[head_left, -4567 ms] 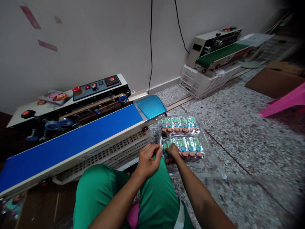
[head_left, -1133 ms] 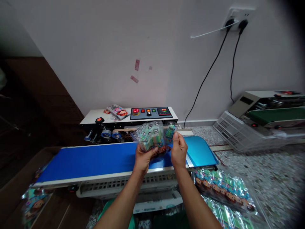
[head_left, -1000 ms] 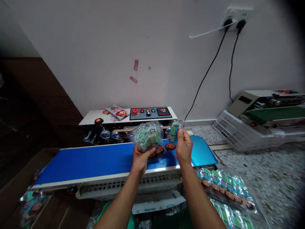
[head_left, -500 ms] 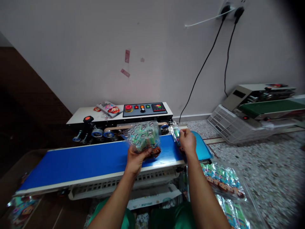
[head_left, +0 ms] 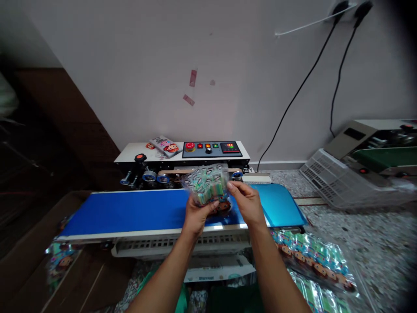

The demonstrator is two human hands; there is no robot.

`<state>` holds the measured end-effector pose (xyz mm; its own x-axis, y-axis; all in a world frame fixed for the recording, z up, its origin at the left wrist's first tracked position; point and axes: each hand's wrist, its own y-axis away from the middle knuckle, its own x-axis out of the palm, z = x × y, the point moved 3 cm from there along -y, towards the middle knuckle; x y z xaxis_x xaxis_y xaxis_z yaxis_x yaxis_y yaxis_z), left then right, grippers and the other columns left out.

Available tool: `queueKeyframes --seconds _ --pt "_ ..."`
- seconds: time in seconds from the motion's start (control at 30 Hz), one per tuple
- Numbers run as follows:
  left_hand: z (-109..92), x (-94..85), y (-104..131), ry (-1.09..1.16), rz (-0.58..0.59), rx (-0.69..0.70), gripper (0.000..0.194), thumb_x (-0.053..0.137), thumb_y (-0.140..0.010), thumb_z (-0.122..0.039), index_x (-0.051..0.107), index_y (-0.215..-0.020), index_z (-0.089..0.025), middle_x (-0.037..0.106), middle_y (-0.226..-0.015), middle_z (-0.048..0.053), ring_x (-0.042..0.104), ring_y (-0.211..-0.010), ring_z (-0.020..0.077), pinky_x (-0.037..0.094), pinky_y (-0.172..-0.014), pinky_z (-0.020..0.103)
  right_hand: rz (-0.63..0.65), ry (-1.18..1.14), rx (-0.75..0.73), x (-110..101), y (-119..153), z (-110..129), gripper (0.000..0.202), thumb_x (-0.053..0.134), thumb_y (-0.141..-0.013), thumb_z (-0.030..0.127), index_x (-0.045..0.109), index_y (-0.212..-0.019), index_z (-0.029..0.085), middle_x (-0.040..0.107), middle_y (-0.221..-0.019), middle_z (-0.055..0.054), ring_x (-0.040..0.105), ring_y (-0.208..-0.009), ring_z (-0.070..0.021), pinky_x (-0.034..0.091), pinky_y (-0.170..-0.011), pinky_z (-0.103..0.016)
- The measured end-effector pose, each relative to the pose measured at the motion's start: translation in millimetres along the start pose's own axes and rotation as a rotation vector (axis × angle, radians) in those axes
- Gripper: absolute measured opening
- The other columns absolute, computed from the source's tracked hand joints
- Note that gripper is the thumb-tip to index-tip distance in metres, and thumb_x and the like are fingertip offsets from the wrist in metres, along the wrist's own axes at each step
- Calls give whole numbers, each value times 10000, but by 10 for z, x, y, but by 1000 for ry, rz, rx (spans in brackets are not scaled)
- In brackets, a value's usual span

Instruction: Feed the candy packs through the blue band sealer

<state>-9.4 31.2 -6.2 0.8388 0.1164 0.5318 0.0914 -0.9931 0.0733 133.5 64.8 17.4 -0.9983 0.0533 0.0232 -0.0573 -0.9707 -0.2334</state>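
Note:
My left hand (head_left: pixel 197 217) is wrapped round the lower part of a bundle of clear plastic packets (head_left: pixel 208 187) with green contents and a cartoon face print. The bundle is over the middle of the blue conveyor belt (head_left: pixel 130 213), in front of the sealing machine (head_left: pixel 163 158). My right hand (head_left: pixel 244 200) is at the bundle's right edge, thumb and fingers pinched together at its upper right corner. Whether a single packet is between those fingers is too small to tell.
The light blue end plate (head_left: pixel 280 204) lies right of the belt. More filled packets (head_left: pixel 312 256) are in a tray at the lower right. A white basket (head_left: pixel 342 187) stands beneath another machine at the right. A cardboard box (head_left: pixel 94 278) is lower left.
My right hand has moved left from the belt's right end to the bundle. The single packet it held there no longer shows. The whole view has shifted, with things now farther right.

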Motion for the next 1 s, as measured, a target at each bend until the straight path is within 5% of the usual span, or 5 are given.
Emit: queueKeyframes --seconds 0.27,0.43,0.57,0.77,1.0 --pt "-137 -112 184 7 -75 -30 425 792 -614 -222 637 -999 -128 745 -808 87 712 -722 279 589 -669 391 -162 -403 109 259 -42 -94 211 698 -709 380 664 -778 184 637 -742 19 549 -695 -116 431 -674 -258" --pt "-192 -277 203 27 -152 77 489 817 -561 -180 636 -1015 -158 740 -913 57 700 -845 258 573 -777 400 -380 -100 -72 204 -32 -39 370 528 -798 536 598 -862 178 590 -738 21 494 -668 -107 386 -631 -231" --pt "-181 -351 240 40 -124 33 570 832 -528 -174 607 -1052 -171 739 -907 49 708 -789 258 573 -769 434 -475 276 -85 -176 -66 -61 423 449 -826 562 602 -894 174 588 -713 2 506 -654 -139 380 -628 -252" --pt "-180 -343 291 52 37 -98 471 821 -562 -219 607 -969 -117 743 -798 88 710 -730 296 549 -800 511 -555 1089 209 -826 -212 -235 356 370 -878 325 651 -940 116 659 -812 -141 583 -754 -237 363 -659 -313" --pt "-163 -352 230 15 6 -93 471 829 -540 -259 629 -932 -91 740 -785 128 708 -717 314 560 -762 499 -450 1165 285 -676 -420 -439 342 401 -869 312 669 -948 113 665 -814 -183 617 -779 -272 383 -659 -335"
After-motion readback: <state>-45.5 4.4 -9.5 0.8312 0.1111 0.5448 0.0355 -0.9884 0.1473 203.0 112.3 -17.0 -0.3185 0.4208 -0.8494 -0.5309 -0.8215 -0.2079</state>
